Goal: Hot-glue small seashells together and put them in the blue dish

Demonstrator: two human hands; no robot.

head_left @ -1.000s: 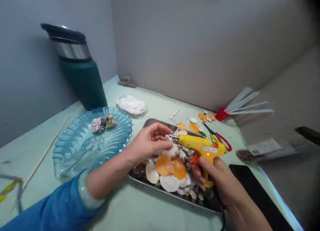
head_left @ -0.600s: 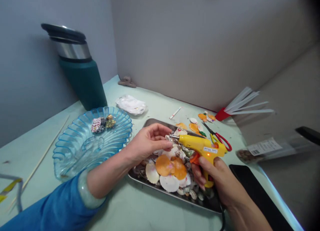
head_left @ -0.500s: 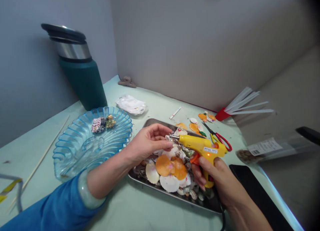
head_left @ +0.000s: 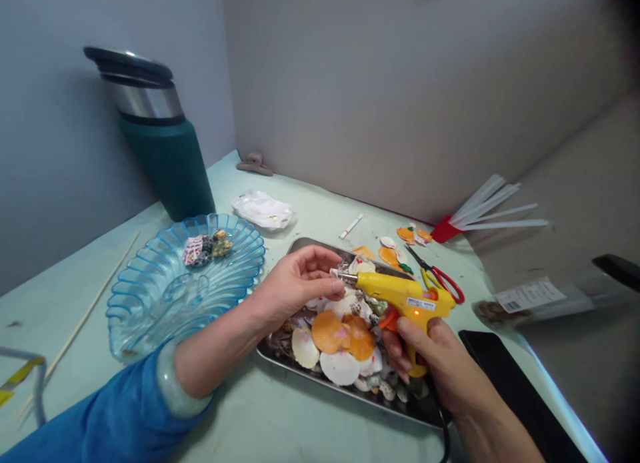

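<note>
My right hand [head_left: 440, 356] is wrapped round the handle of a yellow glue gun [head_left: 390, 288], fingers at its orange trigger. A small light glows on its side. The metal nozzle points left, at the fingertips of my left hand [head_left: 300, 283]. Those fingers are curled in a pinch round a small pale piece that looks like a shell [head_left: 334, 273], mostly hidden. Below both hands lies a metal tray [head_left: 300, 372] heaped with shells, among them orange scallop shells [head_left: 330, 331] and a white scallop shell [head_left: 339, 367].
A blue glass dish [head_left: 150, 296] with a few shells stands left, a green tumbler [head_left: 167, 163] behind it. Scissors [head_left: 443, 283], glue sticks [head_left: 485, 206] and a bagged item [head_left: 525, 303] lie right. A white packet [head_left: 263, 209] and thin stick [head_left: 85, 319] are also there.
The glue gun has shifted slightly left, its nozzle tip now nearer my left fingertips. Otherwise my left hand has hardly moved.
</note>
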